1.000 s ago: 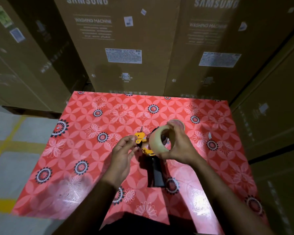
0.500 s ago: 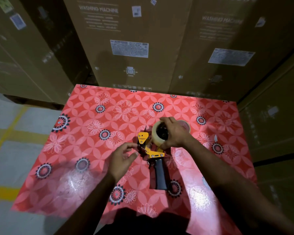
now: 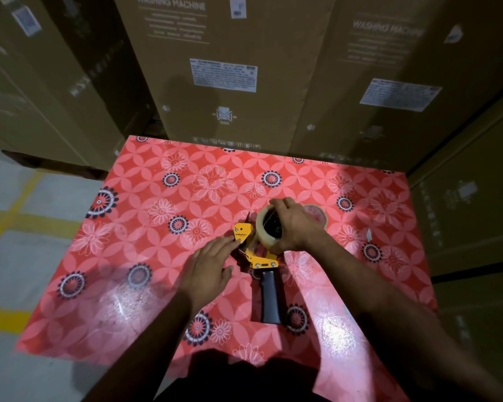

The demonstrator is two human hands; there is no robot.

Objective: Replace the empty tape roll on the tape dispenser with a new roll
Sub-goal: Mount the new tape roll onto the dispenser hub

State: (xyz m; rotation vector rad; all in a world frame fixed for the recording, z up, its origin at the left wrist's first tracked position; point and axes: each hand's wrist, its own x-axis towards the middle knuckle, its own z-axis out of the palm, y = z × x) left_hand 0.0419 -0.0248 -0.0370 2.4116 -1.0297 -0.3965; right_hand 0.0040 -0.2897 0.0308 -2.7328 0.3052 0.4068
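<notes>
- New tape roll (image 3: 266, 231) sits on the hub end of the tape dispenser (image 3: 257, 256), near table centre, a bit toward 2 o'clock. 1 s ago I had it lifted clear in the air; now it's down on the dispenser.
- My right hand (image 3: 295, 224) is clamped over the roll from the 3 o'clock side, fingers curled across its top rim; it hides most of the roll's right half, so can't tell if the roll is fully seated.
- My left hand (image 3: 208, 266) is at 9 o'clock of the dispenser, fingers spread loose, tips touching or just beside the yellow front plate w/ brand text; holding nothing. 0.5 s ago it hung lower, apart from the plate.
- Dispenser lies flat, black handle (image 3: 270, 298) pointing to 6 o'clock, yellow body at 12.
- Count: 1 dispenser, 2 rolls – the 2nd roll (image 3: 317, 214) peeks out behind my right hand at 2 o'clock, mostly covered, looks thin.
- Small pale scrap (image 3: 368, 235) on the cloth at 3 o'clock, too small to ID.
- Red floral tablecloth (image 3: 145, 256); near edge cut off by my body's shadow.
- Cardboard boxes (image 3: 224, 82) at 12 o'clock, "WASHING MACHINE" print, tops cropped.
</notes>
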